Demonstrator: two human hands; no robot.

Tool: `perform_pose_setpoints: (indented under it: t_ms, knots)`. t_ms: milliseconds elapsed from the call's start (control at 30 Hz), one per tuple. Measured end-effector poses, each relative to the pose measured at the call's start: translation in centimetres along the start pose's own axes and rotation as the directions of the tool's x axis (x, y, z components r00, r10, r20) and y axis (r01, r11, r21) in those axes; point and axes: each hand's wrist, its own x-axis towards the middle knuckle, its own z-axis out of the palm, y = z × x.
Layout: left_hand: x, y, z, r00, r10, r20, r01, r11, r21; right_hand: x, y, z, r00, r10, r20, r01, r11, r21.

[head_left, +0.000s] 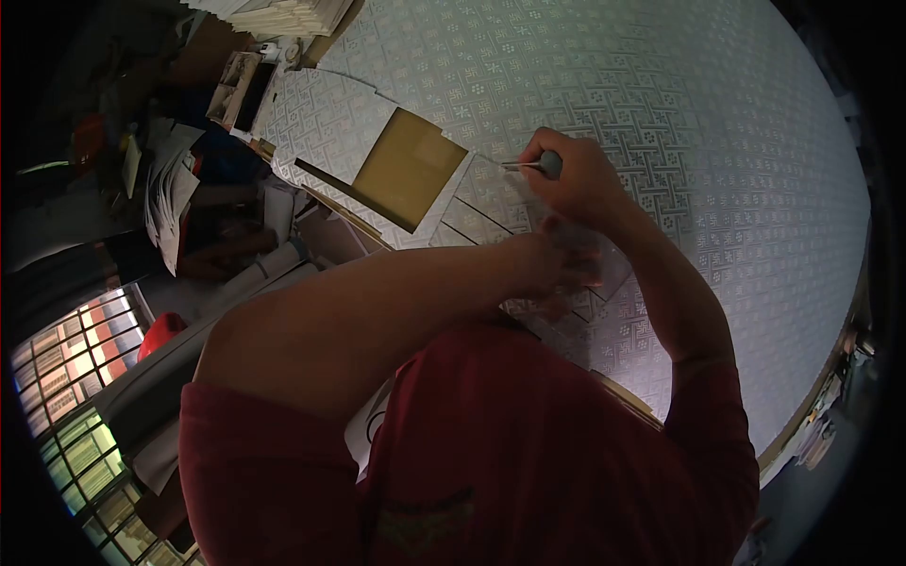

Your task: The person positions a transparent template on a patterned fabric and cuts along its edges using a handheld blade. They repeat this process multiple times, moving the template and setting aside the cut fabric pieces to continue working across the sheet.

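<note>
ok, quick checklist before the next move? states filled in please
1. Thin tool secured: ok, gripped in the right hand.
2. Tool tip touching the patterned sheet: cannot tell, contact is too small to make out.
3. Left hand away from the tip: ok, it is nearer the body, apart from the tip.
4. Left hand's grip or pressure: cannot tell, it is blurred.
5. Yellow-brown rectangle uncovered by hands: ok, neither lies over it.
</note>
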Motion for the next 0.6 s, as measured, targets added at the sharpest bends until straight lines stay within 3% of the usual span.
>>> perform_pose_setpoints:
  t_ms: [267, 333, 433, 600]
  knots:
    - [0.0, 0.2, -0.3, 1.0, -0.02, 0.024, 0.021, 0.999, -0.025, -0.8, 0.9, 1.6, 0.996, -0.017, -0.086, 0.017, 1.0, -0.003]
    - [-0.2, -0.1, 0.0, 0.996, 0.035, -0.086, -0.036, 0.999, -0.015, -1.4, 1.2, 2.4, 0.987, -0.003, -0.164, 0.008, 1.0, 0.03]
    - [-0.2, -0.3, 0.0, 0.993, 0.067, -0.096, -0.074, 0.995, -0.071, -0.6, 1.5, 3.6, 0.986, -0.011, -0.164, 0.026, 0.995, 0.093]
    - [-0.7, 0.2, -0.1, 0.998, 0.007, -0.06, -0.013, 0.994, -0.105, 2.1, 1.8, 4.1, 0.987, -0.083, -0.14, 0.094, 0.993, 0.074]
